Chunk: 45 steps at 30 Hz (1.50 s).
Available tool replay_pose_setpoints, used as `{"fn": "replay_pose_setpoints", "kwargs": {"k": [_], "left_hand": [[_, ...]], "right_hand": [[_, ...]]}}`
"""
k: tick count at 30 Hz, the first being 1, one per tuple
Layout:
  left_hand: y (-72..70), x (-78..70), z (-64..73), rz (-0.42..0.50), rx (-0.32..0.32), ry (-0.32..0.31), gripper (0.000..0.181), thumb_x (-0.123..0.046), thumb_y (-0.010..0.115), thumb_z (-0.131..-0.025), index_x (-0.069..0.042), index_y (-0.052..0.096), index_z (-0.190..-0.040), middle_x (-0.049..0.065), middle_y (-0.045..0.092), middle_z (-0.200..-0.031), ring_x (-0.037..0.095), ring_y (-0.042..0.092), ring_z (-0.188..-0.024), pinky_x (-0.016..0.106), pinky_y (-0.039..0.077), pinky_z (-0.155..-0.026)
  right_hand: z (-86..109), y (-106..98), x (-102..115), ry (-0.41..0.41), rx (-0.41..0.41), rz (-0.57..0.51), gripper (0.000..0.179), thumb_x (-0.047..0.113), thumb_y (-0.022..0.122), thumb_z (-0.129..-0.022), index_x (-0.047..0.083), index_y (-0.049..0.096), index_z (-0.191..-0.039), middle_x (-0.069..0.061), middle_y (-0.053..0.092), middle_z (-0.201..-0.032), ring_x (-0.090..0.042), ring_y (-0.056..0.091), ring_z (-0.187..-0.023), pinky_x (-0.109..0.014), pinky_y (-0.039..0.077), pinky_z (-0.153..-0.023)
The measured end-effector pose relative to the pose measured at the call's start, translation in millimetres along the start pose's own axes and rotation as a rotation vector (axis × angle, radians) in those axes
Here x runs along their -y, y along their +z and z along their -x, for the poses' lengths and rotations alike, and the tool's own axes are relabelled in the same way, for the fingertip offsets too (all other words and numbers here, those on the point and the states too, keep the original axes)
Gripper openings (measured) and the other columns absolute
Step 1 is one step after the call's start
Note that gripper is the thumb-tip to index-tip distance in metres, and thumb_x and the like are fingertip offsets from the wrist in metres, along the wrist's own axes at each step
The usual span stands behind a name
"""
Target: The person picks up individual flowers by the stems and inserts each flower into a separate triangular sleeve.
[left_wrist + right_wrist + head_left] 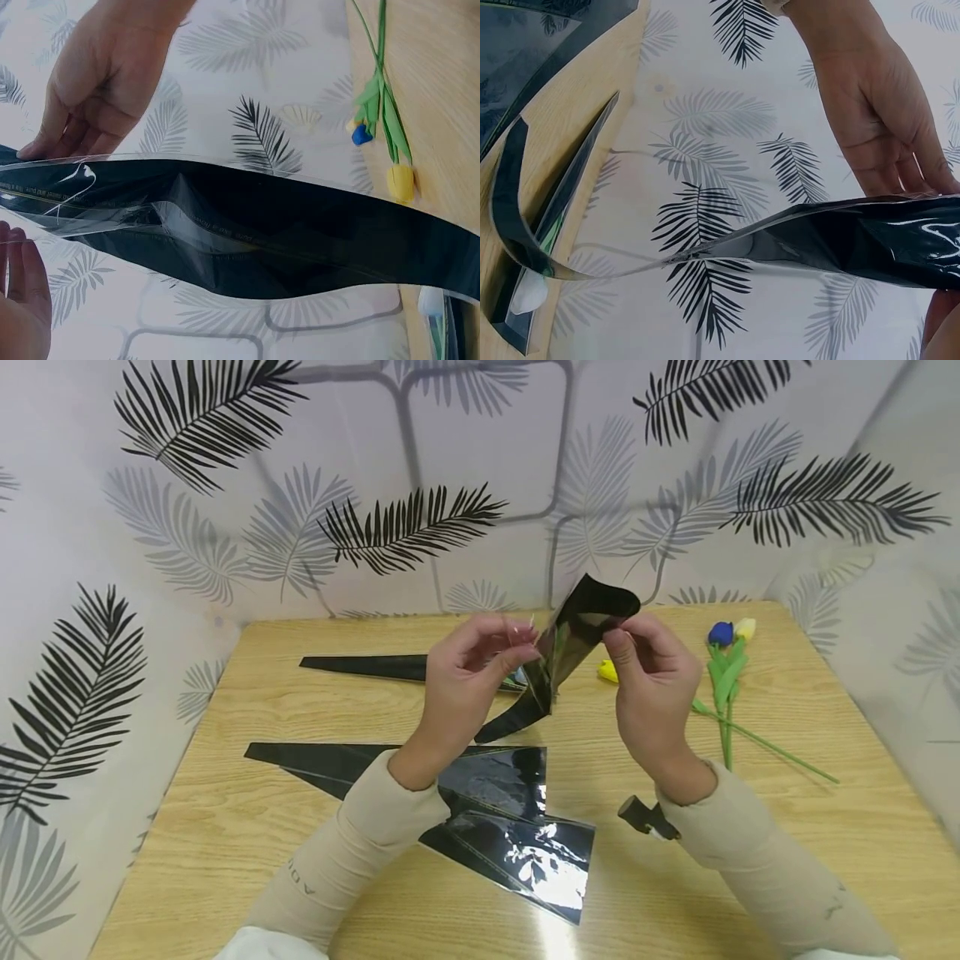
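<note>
Between both hands hangs a tapered flower sleeve (pixel 588 610) of black and clear film, its wide end raised and its narrow tail curling down toward the table. My left hand (pixel 471 664) pinches the clear film at one side of the wide end. On the opposite side, my right hand (pixel 656 681) pinches the black film between thumb and fingers. Seen in the left wrist view, the sleeve (pixel 315 232) bulges a little, with a gap between its layers. Another sleeve (pixel 510 326) lies on the table beneath, with a white tulip (pixel 529 292) at it.
Two more sleeves, one upper (pixel 491 777) and one lower (pixel 525 860), lie flat on the wooden table (pixel 225 843). At the right are a blue tulip (pixel 721 633), a pale yellow tulip (pixel 745 628) and a yellow tulip (pixel 607 672). A small dark object (pixel 637 814) sits near my right cuff.
</note>
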<state>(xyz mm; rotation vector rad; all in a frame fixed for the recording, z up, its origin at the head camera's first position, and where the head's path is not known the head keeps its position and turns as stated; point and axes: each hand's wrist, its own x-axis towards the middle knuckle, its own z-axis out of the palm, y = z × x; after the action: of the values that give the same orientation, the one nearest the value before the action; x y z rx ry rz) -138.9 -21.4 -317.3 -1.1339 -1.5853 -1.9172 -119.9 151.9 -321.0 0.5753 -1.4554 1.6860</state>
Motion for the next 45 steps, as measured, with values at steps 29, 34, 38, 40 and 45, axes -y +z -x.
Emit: {"fn": "replay_pose_setpoints", "kwargs": {"k": [29,34,38,40,45], "left_hand": [[1.8,-7.6,-0.9,-0.214,0.137,0.308,0.023,-0.012,0.071,-0.079,0.003,0.060,-0.092,0.014,0.062,-0.091,0.022,0.061,-0.087,0.034,0.053,-0.076],[1.7,-6.8,-0.6,-0.212,0.123,0.297,0.021,-0.013,0.070,-0.080,0.002,0.060,-0.090,0.013,0.063,-0.089,0.021,0.062,-0.084,0.033,0.053,-0.073],[0.9,-6.9,-1.3,-0.173,0.106,0.275,0.020,-0.007,0.071,-0.078,0.003,0.058,-0.090,0.013,0.063,-0.088,0.021,0.062,-0.083,0.033,0.052,-0.070],[0.6,-7.6,-1.6,-0.145,0.109,0.258,0.021,-0.004,0.071,-0.077,0.003,0.057,-0.091,0.014,0.063,-0.089,0.021,0.062,-0.084,0.034,0.053,-0.070],[0.0,-8.6,-1.3,-0.103,0.102,0.220,0.025,-0.007,0.070,-0.078,0.005,0.055,-0.093,0.018,0.063,-0.092,0.023,0.063,-0.087,0.038,0.053,-0.074]], "right_hand": [[-1.4,12,6,-0.092,0.125,-0.197,0.040,0.014,0.073,-0.077,-0.018,0.057,-0.092,-0.015,0.061,-0.091,-0.024,0.059,-0.084,-0.032,0.050,-0.079],[-0.1,10,6,-0.072,0.114,-0.158,0.033,0.014,0.071,-0.079,-0.015,0.059,-0.088,-0.014,0.061,-0.088,-0.021,0.059,-0.081,-0.027,0.051,-0.072],[0.1,7,4,-0.067,0.114,-0.137,0.034,0.013,0.071,-0.079,-0.017,0.059,-0.086,-0.013,0.060,-0.089,-0.022,0.059,-0.082,-0.026,0.051,-0.072],[-0.2,6,4,-0.067,0.118,-0.134,0.033,0.013,0.072,-0.079,-0.017,0.060,-0.086,-0.013,0.060,-0.089,-0.022,0.059,-0.082,-0.027,0.051,-0.073],[-1.3,4,3,-0.069,0.137,-0.151,0.031,0.015,0.071,-0.079,-0.014,0.062,-0.086,-0.014,0.061,-0.087,-0.020,0.056,-0.076,-0.023,0.047,-0.064]]}}
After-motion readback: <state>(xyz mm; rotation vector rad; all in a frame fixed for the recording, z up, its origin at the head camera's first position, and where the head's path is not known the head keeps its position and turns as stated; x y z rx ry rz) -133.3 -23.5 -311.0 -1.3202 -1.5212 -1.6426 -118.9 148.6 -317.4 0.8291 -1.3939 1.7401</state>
